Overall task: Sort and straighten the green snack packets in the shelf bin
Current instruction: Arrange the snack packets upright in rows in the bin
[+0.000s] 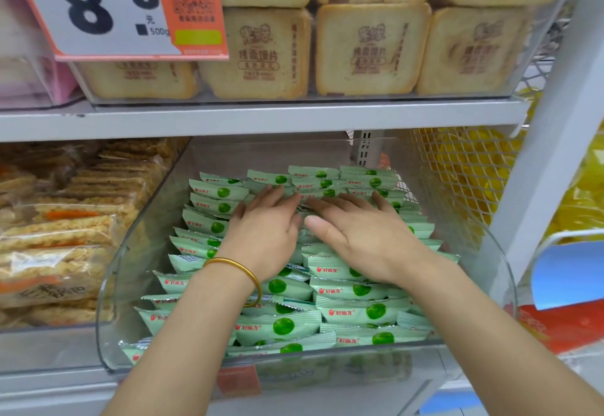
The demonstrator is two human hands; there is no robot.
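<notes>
- The green snack packets (359, 311) lie inside the clear shelf bin (137, 252) on the lower shelf, in overlapping rows from front to back.
- The left hand (261, 239) and the right hand (366, 236) are both released. Their fingers are straight and press flat on packets in the middle of the bin, and they grasp nothing.
- I judge the task partly done. The left column looks tidy, but packets under the hands and at the front left corner sit crooked.
- Count: one bin, two hands and one gold bangle (251, 276). There are dozens of packets, too overlapped for an exact number.
</notes>
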